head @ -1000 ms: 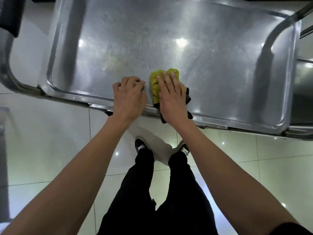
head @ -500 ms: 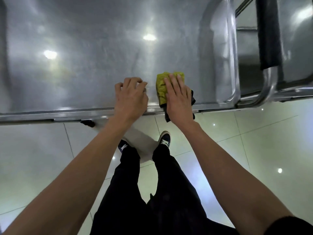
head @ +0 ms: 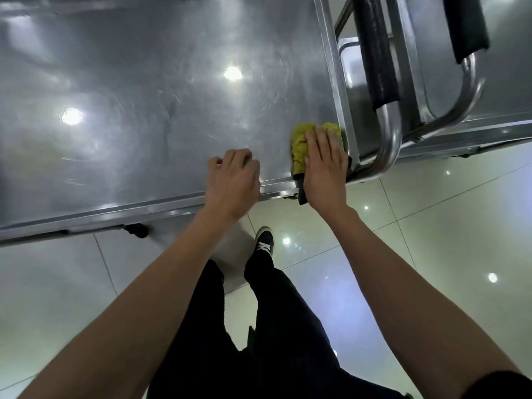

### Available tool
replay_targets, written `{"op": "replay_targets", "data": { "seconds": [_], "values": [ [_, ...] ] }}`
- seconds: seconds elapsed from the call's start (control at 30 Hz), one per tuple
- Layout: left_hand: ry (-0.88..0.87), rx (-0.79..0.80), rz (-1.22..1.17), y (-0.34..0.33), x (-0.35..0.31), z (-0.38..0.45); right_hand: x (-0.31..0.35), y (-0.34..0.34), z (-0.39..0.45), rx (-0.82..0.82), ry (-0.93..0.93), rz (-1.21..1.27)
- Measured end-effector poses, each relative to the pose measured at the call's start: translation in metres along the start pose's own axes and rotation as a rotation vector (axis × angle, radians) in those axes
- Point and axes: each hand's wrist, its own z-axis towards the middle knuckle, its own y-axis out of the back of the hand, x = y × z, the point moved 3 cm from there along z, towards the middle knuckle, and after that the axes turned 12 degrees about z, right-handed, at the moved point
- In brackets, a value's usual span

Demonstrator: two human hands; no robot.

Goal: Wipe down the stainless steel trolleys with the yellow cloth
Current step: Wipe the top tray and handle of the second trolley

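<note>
Yellow cloth [head: 300, 145] is seen right of centre frame, tucked into the near right corner of the trolley [head: 144, 90] top, just beside the raised side rim. It is pressed flat under the right hand [head: 324, 165], fingers straight and held together, nothing curled round the cloth. A dark part of the cloth is seen hanging over the near rim under the palm.

Left hand [head: 231, 180] is rested on the near rim at centre frame, fingers loosely curled on the steel, nothing held; it looks to be used as a brace.

Second trolley [head: 506, 67] is parked at upper right, its tubular handle [head: 388, 139] with black foam grip [head: 374, 53] just beside the cloth corner.

Risks, as judged from here:
- Cloth is only pinned by flat pressure. A fast stroke out of the corner could leave it behind or bunch it up, so part of the top would be skipped.
- The overhanging dark part could get snagged on the rim edge or the neighbouring handle tube and be dragged off the trolley.
- Knuckles could be knocked on the side rim or the tube if the stroke is carried further right.
- Trolley is on castors [head: 138, 229]; if the left-hand brace is eased, it could be rolled away by the push.
- Corner seam is likely to be missed by a flat palm.
- Swirl marks are visible mid top; streaks may be left.
</note>
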Motion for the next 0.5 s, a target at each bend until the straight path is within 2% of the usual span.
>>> {"op": "replay_targets", "data": {
  "seconds": [0.27,0.5],
  "values": [
    [0.033,0.032,0.046,-0.004,-0.005,-0.005,0.002,0.0,-0.001,0.019,0.012,-0.019],
    [0.044,0.053,-0.034,0.003,0.005,-0.021,0.022,-0.006,-0.001,0.038,0.007,-0.019]
  ]
}}
